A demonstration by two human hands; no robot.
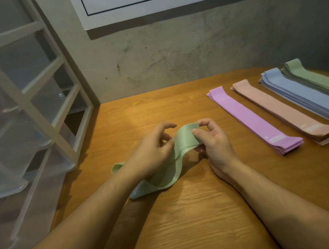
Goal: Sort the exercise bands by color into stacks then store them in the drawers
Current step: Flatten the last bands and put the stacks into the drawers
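drawers [17,133] being left partly pulled out at far left | left hand [150,152] fingers curled, pinching the light green band [165,166] mid-table | right hand [210,138] pinching its upper end | band best being flattened untwisted before being laid on the green stack [321,81], far right

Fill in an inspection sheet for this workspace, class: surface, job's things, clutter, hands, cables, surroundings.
Surface: wooden table, bare grain in front.
Job's things: loose green band twisted, partly lifted; purple stack, peach stack, blue stack and green stack side by side at right.
Clutter: nothing seen.
Hands: left hand and right hand both pinch the loose green band.
Cables: nothing seen.
Surroundings: translucent drawers at left, several pulled out; concrete wall behind.
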